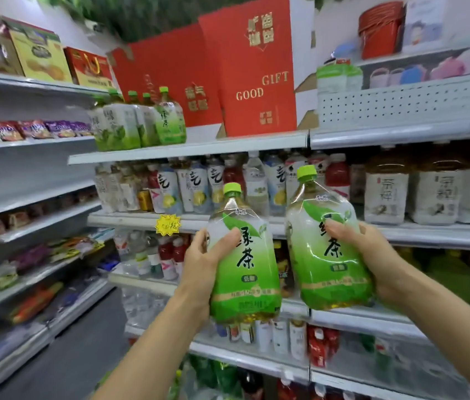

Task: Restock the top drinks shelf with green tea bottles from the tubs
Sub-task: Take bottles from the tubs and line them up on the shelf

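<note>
White shop shelving fills the view, tiers of packed drinks to the front and snack packets on the shelves along the left.

The top drinks shelf (187,150) carries a cluster of green tea bottles (141,122) at its left end, close to the front edge. Five green caps can be counted there, though blur may hide more behind. To the right of that cluster, further back on the same shelf, stand two red gift boxes (256,73), one printed GOOD GIFT; the front edge before them is bare.

Two more bottles are held up in front of the lower tiers, below the top shelf. The left hand (203,255) grips the left bottle (245,261) from its left side, thumb curled across the label and fingers behind, the bottle close to upright. The right hand (372,255) grips the right bottle (329,243) from its right side, thumb across the label, and this bottle tilts with its cap leaning left. The two bottles are just beside each other, and whether they touch cannot be told.

One yellow starburst price tag (168,224) hangs on the edge of the tier behind the left hand.
</note>
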